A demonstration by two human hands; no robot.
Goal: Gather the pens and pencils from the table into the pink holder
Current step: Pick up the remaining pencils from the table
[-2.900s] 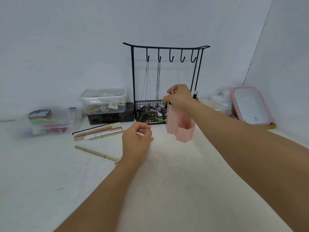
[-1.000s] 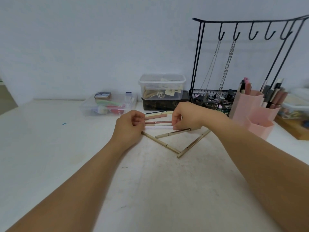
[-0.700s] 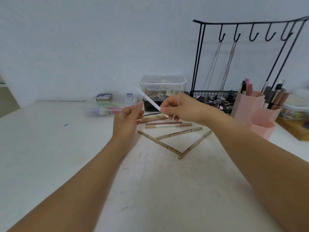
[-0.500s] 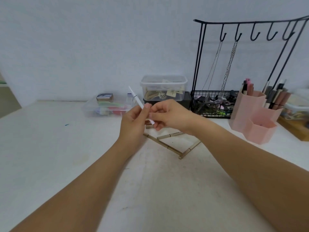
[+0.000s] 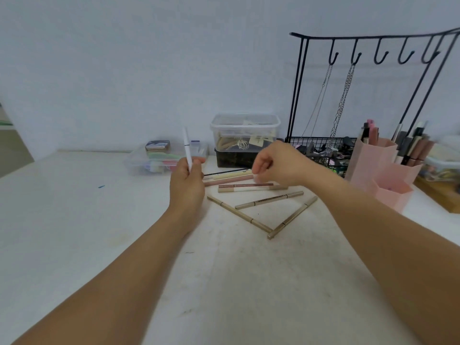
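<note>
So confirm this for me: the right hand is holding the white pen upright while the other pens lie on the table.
Wrong hand. In the head view the left hand holds the white pen upright; the right hand reaches down toward the other pens, which lie on the table.

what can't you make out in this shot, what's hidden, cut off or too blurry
Head view, the only one:
- Right hand: motion-blurred; fingers curl down over the pencils, so whether it grips one is unclear.
- White pen: lower end hidden inside the left hand.
- Pink holder: its contents are blurred, so no count.
- Black rack: cut off by the right edge.
- Clear tub: contents too small to identify.
</note>
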